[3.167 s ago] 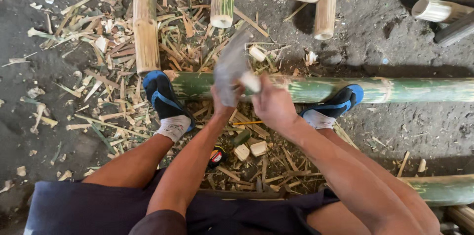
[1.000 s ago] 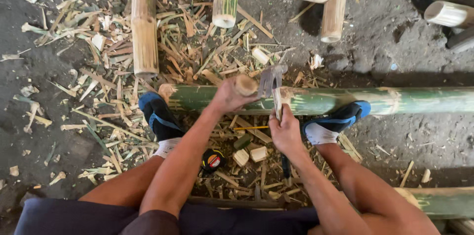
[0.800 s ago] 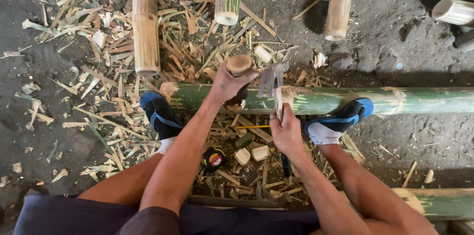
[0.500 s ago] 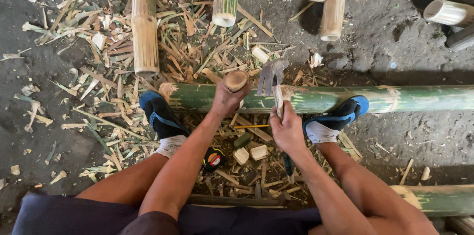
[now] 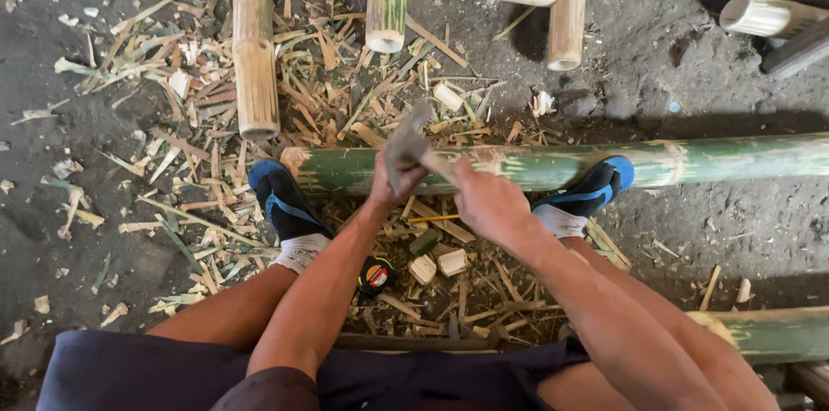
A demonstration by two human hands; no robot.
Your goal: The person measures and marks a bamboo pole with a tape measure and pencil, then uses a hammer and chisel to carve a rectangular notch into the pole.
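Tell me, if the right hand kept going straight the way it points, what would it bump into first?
Most likely the green bamboo pole. The right hand points up and left, holding a blurred blade above that pole; depth is unclear, so it may touch already.

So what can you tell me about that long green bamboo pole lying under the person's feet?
The green bamboo pole lies flat on the dark ground, running from a cut, pale end near the left foot off the right edge. Its skin is green with pale scuffed patches and a lighter node ring. Both blue-shoed feet rest against it, the right foot further along. The left hand and right hand work just over it; the blurred blade hides any contact.
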